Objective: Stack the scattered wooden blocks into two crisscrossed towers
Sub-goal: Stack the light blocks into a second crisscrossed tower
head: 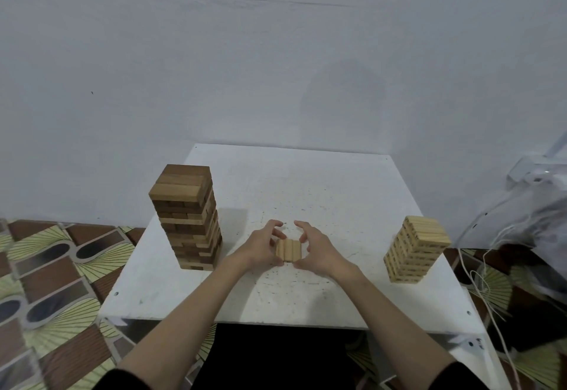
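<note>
Already, two crisscrossed towers can be seen standing on the white table (322,193): a taller one of darker wood (187,218) near the left edge and a shorter one of pale wood (415,250) near the right edge, well apart from each other. Between them, toward the near middle of the table, a small cluster of pale blocks (288,250) is left, laid side by side in one flat row (about four can be counted, though whether a second layer lies beneath cannot be told). No other loose blocks are visible on the table. The task is therefore judged to be nearly finished, with only this last set to be lifted onto a tower, most likely the pale one, whose colour it matches.

The cluster is flanked by both hands. The left hand (260,247) is held against its left side and the right hand (316,250) against its right side, with the fingers of each curved over the far edge and the thumbs brought in at the near edge. The blocks appear to be squeezed together from both sides, and they are judged to be resting on the table, not yet raised.
</note>
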